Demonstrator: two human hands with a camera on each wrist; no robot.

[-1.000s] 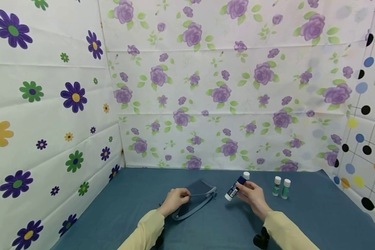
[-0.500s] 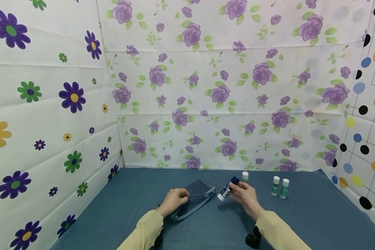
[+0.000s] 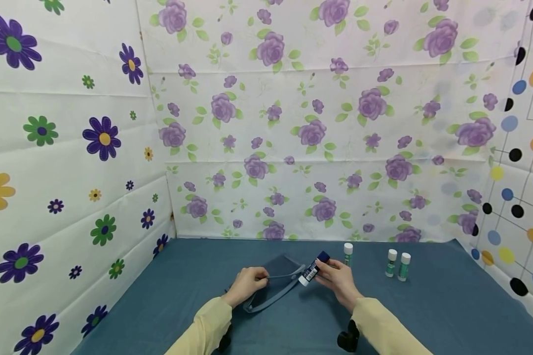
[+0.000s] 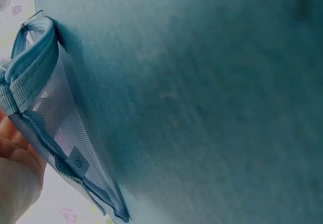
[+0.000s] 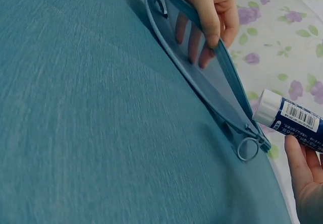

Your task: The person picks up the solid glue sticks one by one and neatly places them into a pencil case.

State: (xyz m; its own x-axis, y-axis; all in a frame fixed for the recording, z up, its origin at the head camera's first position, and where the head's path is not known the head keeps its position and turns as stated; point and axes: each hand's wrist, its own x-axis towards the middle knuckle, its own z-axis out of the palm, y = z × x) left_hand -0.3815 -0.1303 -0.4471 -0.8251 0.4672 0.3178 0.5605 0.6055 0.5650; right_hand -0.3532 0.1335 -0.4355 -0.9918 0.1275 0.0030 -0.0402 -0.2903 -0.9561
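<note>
A blue mesh zip pouch (image 3: 283, 266) lies on the table, its zipped mouth spread apart. My left hand (image 3: 248, 284) pinches one edge of that mouth; in the right wrist view its fingers show through the mesh behind the thumb. A ring pull (image 5: 248, 149) hangs at the pouch's near end in that view. Between the fingertips of my right hand (image 3: 339, 284) is a dark blue glue stick (image 3: 312, 269), tilted, its white end pointing down and left. That white end is right beside the pouch's right corner. In the left wrist view, the pouch's side (image 4: 65, 123) hides part of my left hand.
Three green tubes with white caps stand upright: one tube (image 3: 348, 255) behind my right hand, and a pair, a left tube (image 3: 391, 264) and a right tube (image 3: 404, 267), farther right. Blue cloth (image 3: 160, 305) covers the table. Flower-patterned sheets (image 3: 266, 148) close off the back and left.
My right hand has carried the glue stick leftward to the pouch's right corner, uncovering more of the green tube behind it. My left hand keeps its grip on the pouch edge.
</note>
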